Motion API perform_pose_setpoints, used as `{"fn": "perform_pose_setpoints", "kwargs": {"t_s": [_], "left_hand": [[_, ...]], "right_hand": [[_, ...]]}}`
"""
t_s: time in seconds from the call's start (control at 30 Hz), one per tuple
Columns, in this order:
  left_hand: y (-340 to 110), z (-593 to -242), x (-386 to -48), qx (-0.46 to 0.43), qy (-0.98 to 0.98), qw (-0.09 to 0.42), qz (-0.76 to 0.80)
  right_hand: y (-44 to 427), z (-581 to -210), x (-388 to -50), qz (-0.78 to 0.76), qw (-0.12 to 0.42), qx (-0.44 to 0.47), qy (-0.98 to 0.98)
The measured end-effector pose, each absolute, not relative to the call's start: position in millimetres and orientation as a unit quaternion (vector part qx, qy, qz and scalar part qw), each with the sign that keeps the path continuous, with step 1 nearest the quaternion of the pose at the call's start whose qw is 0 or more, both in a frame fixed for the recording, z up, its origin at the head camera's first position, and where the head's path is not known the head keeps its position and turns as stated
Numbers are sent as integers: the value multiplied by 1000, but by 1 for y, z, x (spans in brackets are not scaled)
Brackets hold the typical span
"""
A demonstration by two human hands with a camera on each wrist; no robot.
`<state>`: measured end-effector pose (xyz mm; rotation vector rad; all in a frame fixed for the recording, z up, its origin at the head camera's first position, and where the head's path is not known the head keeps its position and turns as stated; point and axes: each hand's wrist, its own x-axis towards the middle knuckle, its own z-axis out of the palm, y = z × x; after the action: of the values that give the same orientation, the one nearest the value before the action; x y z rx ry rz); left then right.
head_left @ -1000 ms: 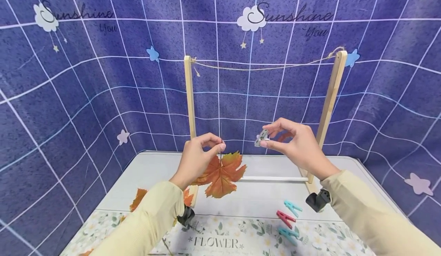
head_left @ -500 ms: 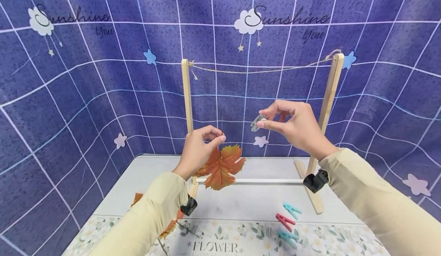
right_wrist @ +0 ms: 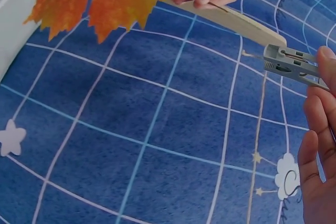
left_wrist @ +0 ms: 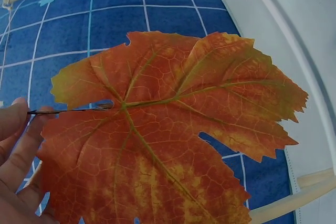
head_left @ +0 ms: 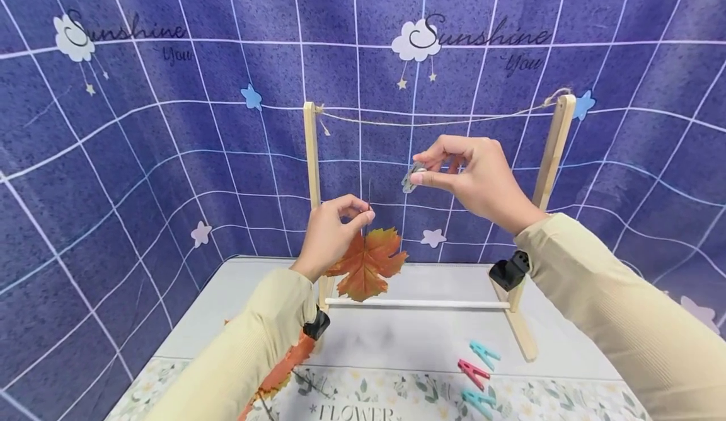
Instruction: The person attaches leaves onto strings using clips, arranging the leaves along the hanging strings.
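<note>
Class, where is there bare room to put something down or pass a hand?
White tabletop lies bare between the white rod, the three clothespins and the leaves at left. Space looks open between the string, the left hand and the gray clip. Crowded: around the left sleeve, over those leaves, and among the clothespins.

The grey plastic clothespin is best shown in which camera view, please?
The right wrist view: the grey plastic clothespin appears large there, its front end uncovered. The head view shows it small and partly covered; the left wrist view does not show it.
</note>
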<state>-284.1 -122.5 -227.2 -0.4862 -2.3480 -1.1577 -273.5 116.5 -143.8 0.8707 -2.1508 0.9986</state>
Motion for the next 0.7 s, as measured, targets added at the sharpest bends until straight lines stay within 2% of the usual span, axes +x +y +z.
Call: {"fn": "perform_pose_setpoints", "kwargs": {"t_s": [0.33, 0.7], "left_hand": [[-121, -216, -292, -173, -860, 241, -415], [-113, -199, -304, -162, -839, 295, -427]], "right_hand": [[101, -121, -286, 387, 306, 326, -807], [90, -94, -307, 399, 318, 327, -796]]}}
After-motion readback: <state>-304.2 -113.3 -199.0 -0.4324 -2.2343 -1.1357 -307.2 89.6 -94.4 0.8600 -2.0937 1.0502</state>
